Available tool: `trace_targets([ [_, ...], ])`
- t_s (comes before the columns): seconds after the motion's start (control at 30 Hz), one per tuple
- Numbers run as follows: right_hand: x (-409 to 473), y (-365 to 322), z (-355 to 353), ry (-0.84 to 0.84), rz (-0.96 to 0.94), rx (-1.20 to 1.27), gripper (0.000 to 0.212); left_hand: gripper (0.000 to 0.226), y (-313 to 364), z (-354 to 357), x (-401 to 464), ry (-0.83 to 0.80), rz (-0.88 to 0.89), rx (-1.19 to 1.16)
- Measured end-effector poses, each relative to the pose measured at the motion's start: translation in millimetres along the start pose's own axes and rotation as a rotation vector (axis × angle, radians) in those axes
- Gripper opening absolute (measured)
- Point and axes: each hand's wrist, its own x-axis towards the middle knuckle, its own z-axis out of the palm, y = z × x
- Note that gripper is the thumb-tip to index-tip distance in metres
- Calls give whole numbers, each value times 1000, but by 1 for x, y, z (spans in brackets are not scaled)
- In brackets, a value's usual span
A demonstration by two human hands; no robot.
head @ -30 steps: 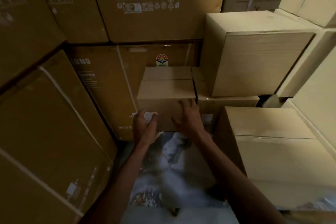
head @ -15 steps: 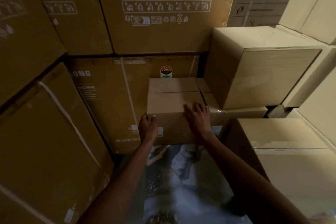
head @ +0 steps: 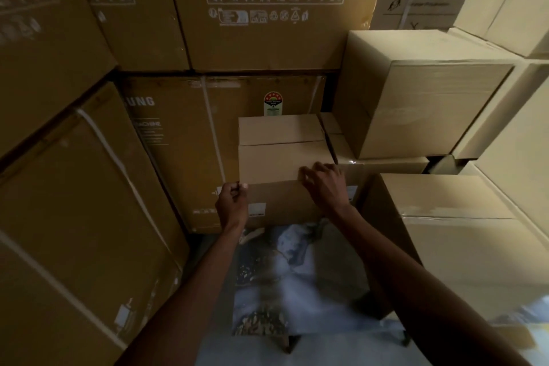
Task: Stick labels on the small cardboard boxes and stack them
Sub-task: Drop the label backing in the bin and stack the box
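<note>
Resting curled fingers on the small box [head: 282, 163], the right hand [head: 325, 187] could shove it crooked, while the left hand [head: 233, 202] at nine o'clock stays-free clenched, seemingly empty.

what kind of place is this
Most likely a warehouse or stockroom. Large appliance cartons printed with handling symbols are stacked along the back, plain cardboard boxes are piled on the right, and only a narrow strip of floor is left between them.

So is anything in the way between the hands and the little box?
No, nothing visible is in the way. The right hand already touches the small cardboard box at its top front edge, and the left hand is curled at its lower left corner.
</note>
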Motion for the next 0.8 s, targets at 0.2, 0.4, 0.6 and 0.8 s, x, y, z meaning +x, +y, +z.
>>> trace_targets([
  [0.2,-41,-8,-7,40,-21,109,29,19,-12,-19,-44,9,6,-6],
  [0.4,-86,-24,-8,33,-24,214,33,19,-25,-25,-90,-45,28,18],
  [0.6,-85,1,-35,80,111,525,40,29,-6,-31,-108,-87,42,19],
  [0.8,-63,14,-30,69,538,785,76,53,2,-25,-105,-249,128,115],
])
